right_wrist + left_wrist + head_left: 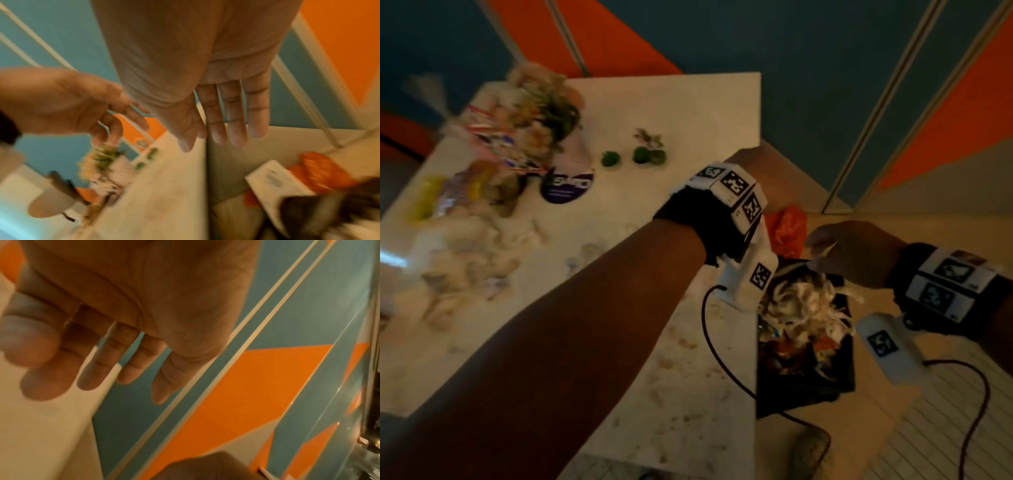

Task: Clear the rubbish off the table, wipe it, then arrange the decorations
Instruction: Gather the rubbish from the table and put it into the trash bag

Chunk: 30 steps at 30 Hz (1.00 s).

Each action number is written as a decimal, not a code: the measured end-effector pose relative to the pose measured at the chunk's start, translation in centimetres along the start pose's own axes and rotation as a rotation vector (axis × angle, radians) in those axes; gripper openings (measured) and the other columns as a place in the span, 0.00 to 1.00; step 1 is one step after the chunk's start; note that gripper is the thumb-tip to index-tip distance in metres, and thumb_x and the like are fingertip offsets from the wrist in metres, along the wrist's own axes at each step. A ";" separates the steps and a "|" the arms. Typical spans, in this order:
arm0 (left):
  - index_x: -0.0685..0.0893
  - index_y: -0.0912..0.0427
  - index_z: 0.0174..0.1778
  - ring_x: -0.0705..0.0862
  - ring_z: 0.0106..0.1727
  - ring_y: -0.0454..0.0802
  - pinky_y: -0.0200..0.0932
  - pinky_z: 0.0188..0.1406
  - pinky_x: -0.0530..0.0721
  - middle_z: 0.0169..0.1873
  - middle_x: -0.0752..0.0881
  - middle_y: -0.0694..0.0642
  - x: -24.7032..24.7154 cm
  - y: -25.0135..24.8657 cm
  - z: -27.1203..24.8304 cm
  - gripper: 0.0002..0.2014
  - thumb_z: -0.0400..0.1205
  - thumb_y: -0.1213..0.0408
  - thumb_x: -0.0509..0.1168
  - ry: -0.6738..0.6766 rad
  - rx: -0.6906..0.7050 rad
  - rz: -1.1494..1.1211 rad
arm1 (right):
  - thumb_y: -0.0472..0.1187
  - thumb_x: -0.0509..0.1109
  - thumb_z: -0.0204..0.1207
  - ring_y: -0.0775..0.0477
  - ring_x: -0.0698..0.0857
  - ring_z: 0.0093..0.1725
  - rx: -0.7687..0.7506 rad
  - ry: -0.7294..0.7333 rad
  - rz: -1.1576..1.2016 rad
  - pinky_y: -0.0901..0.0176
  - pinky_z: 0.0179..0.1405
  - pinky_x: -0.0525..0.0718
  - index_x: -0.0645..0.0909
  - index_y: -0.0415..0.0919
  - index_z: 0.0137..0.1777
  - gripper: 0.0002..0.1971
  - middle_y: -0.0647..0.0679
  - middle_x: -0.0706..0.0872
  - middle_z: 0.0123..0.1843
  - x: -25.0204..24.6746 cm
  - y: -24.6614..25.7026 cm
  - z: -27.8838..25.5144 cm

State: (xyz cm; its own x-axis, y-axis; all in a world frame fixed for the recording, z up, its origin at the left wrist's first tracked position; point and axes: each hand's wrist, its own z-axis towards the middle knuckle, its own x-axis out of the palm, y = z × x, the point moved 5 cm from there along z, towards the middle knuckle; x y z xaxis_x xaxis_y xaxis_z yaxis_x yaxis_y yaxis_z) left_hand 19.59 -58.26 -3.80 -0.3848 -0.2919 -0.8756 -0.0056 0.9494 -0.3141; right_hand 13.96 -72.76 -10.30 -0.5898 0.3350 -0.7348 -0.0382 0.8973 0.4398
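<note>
Head view shows both hands over the right end of the bench, above a black bin that stands just beside the bench edge and is heaped with shredded paper and bright wrappers. The left hand is hidden behind its wrist rig in this view; the left wrist view shows its fingers straight and slightly parted, holding nothing. The right hand hangs above the bin, and the right wrist view shows it spread flat, fingers straight and empty. The rubbish yet to be cleared, a blurred drift of torn paper and snack packets, lies well away toward the far-left end of the bench, so it sits across the body from both hands, and the pile runs lengthwise along the bench's long side. The left arm already stretches over the bench, so I judge the left hand the nearer one for the next scoop. Among that clutter are a flower arrangement and two small green balls, likely the decorations. Only the head view shows the brown stains on the near bench top, which still need wiping; only the right wrist view shows a white box and orange packaging beside the bin.
</note>
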 end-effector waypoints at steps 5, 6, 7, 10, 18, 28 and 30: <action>0.80 0.57 0.39 0.85 0.41 0.56 0.41 0.41 0.83 0.42 0.85 0.53 -7.4 10.5 -3.3 0.15 0.75 0.48 0.68 -0.107 0.014 0.078 | 0.44 0.72 0.77 0.44 0.82 0.57 -0.101 -0.114 0.001 0.50 0.63 0.77 0.80 0.49 0.59 0.12 0.49 0.82 0.56 -1.1 11.7 0.5; 0.82 0.58 0.46 0.86 0.45 0.57 0.42 0.43 0.83 0.46 0.85 0.51 -8.3 12.8 -3.9 0.15 0.77 0.48 0.68 -0.093 0.012 0.104 | 0.46 0.72 0.77 0.45 0.81 0.55 -0.114 -0.122 -0.007 0.52 0.61 0.77 0.80 0.48 0.62 0.15 0.49 0.82 0.57 -0.6 13.6 0.6; 0.83 0.62 0.53 0.86 0.48 0.57 0.43 0.46 0.85 0.49 0.85 0.51 -9.2 14.8 -4.9 0.18 0.78 0.49 0.67 -0.091 0.030 0.136 | 0.47 0.72 0.76 0.46 0.82 0.55 -0.123 -0.127 -0.011 0.51 0.61 0.78 0.79 0.47 0.65 0.17 0.49 0.83 0.59 0.0 15.3 0.6; 0.85 0.64 0.55 0.89 0.45 0.58 0.51 0.47 0.88 0.47 0.89 0.61 -10.7 21.0 -7.4 0.19 0.80 0.50 0.66 0.004 -0.010 0.141 | 0.48 0.72 0.76 0.44 0.82 0.59 -0.110 -0.088 0.004 0.46 0.65 0.79 0.77 0.47 0.68 0.20 0.48 0.81 0.64 2.5 19.3 0.6; 0.70 0.51 0.73 0.77 0.67 0.55 0.47 0.63 0.77 0.69 0.76 0.55 -4.3 32.7 -12.6 0.34 0.74 0.43 0.71 0.352 -0.056 0.250 | 0.51 0.78 0.70 0.40 0.73 0.73 -0.073 0.127 -0.075 0.45 0.72 0.74 0.61 0.53 0.80 0.41 0.47 0.66 0.79 9.6 26.6 2.2; 0.51 0.40 0.78 0.64 0.69 0.59 0.63 0.62 0.77 0.68 0.60 0.51 6.0 33.2 -14.2 0.66 0.44 0.23 0.71 0.215 -0.059 0.142 | 0.48 0.86 0.58 0.33 0.53 0.80 -0.139 0.246 -0.545 0.38 0.71 0.71 0.44 0.68 0.81 0.62 0.50 0.35 0.85 16.6 30.2 8.0; 0.52 0.41 0.77 0.63 0.68 0.58 0.63 0.61 0.78 0.67 0.60 0.52 6.5 32.9 -14.4 0.64 0.47 0.29 0.75 0.177 -0.072 0.118 | 0.48 0.86 0.58 0.33 0.56 0.78 -0.160 0.205 -0.588 0.40 0.69 0.73 0.47 0.66 0.81 0.60 0.49 0.38 0.85 16.8 30.2 8.4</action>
State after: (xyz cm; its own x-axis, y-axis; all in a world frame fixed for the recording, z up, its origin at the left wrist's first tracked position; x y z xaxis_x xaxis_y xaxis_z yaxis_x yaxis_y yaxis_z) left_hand 3.61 -27.29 -14.56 -0.5425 -0.1592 -0.8249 -0.0142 0.9835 -0.1804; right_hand 9.62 -37.65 -13.72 -0.5758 -0.2755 -0.7698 -0.5123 0.8553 0.0771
